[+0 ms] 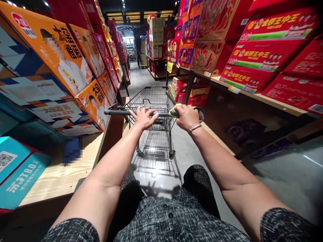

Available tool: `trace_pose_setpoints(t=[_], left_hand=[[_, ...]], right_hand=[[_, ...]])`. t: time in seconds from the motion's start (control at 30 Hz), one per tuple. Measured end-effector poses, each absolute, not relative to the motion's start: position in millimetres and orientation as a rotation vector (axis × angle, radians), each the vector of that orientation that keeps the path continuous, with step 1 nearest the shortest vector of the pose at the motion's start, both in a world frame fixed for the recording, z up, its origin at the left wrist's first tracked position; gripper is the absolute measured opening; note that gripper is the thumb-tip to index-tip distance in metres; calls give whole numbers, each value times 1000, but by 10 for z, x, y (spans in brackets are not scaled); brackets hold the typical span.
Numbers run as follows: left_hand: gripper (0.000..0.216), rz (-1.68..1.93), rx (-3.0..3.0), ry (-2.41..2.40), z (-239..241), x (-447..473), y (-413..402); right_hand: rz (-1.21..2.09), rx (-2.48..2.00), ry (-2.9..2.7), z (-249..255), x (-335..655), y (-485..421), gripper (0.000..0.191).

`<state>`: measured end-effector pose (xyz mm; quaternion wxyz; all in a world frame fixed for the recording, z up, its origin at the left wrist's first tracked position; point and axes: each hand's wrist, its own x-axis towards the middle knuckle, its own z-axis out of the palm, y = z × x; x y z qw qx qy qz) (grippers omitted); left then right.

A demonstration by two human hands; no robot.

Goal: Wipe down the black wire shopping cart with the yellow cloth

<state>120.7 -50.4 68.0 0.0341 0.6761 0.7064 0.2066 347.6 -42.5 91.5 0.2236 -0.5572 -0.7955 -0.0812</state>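
Black cloth with white flecks, the person's shirt (171, 220), is nearest of all. Two bare arms (214, 156) reach out from its short sleeves (73, 232) to a black wire shopping cart (161, 127). The cart stands in the middle, on the gray floor (156, 169), just past the person's knees (198, 181). The left hand (143, 118) lies on the cart's handle (118, 112) with its fingers spread apart. The right hand (188, 116) is curled around a yellow and dark thing (173, 111) at the right part of the handle. I cannot tell what that thing is. A thin bracelet (194, 128) circles the right wrist. On the near left, a blue-green box (22, 174) sits on a wooden shelf (51, 176). Big orange boxes (60, 50) are stacked farther along. Red boxes (262, 53) are piled on the right.
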Motion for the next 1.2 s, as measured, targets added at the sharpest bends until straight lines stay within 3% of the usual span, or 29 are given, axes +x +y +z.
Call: trace_pose_setpoints(t=[0.17,0.37,0.43,0.77,0.97,1.2], left_hand=[[44,734,1968,2190,714,880,-392],[36,792,1937,2227,639,754,-342],[34,817,1924,2232,630,741,-314],[44,595,1890,2386,762,836,-344],[43,638,1879,2365,747,776,-316],[39,725,1884,2309,675,506,-291]], right_hand=[[-42,-1261,-2246,895,3414,-458,34],[757,-815,-2030,796,3624,-57,32],[883,-807,-1895,702,3637,192,36],[836,-1019,-1381,165,3383,990,48],[676,-919,-1298,-176,3283,246,56],[436,-891,-1601,95,3188,-833,33]])
